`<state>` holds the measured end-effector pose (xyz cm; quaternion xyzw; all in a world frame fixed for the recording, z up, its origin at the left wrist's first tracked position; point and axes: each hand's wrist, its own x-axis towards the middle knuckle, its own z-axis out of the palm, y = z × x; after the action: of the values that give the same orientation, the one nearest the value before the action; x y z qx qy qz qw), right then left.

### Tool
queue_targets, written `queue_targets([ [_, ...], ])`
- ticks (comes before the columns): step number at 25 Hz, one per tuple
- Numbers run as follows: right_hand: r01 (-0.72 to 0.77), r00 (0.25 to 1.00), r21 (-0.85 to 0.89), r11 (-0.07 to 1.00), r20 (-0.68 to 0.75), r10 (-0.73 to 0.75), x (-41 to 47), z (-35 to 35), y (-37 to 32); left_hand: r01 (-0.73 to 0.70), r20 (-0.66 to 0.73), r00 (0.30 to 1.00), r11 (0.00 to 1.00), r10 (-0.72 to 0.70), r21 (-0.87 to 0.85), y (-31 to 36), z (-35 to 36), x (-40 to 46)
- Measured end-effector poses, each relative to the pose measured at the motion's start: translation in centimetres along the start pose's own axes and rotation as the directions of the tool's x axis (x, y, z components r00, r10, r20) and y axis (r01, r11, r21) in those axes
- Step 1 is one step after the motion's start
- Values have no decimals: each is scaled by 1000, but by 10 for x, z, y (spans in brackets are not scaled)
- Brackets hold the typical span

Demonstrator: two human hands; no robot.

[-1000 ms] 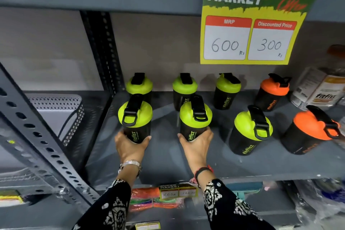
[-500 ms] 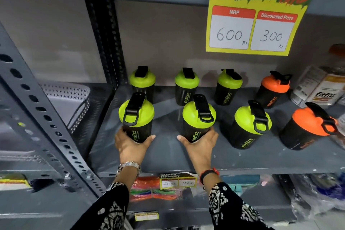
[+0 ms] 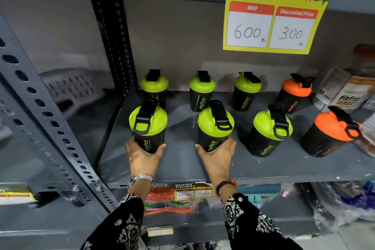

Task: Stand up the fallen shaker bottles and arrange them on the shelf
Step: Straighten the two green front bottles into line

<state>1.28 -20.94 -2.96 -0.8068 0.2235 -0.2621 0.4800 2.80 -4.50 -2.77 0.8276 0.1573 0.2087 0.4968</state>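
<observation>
Head camera is showing the left hand (image 3: pixel 143 155) cupping the base of the front-left green shaker (image 3: pixel 148 128), fingers curled round it, while the right hand (image 3: pixel 217 155) is gripping the next green shaker (image 3: pixel 215 128) likewise. All eight shakers are standing upright on the shelf (image 3: pixel 182 166); seemingly only squaring up the rows is remaining.

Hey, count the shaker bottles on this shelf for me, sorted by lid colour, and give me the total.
Green-lid shaker bottles: 6, e.g., including the two in the left hand and the right hand
Orange-lid shaker bottles: 2, e.g.
Total: 8
</observation>
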Motion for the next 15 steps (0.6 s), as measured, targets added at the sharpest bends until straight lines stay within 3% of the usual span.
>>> queue_targets([
  [15, -8, 1000, -23, 1000, 15, 9, -1, -3, -2, -30, -11, 1000, 999, 29, -14, -1, -1, 0],
])
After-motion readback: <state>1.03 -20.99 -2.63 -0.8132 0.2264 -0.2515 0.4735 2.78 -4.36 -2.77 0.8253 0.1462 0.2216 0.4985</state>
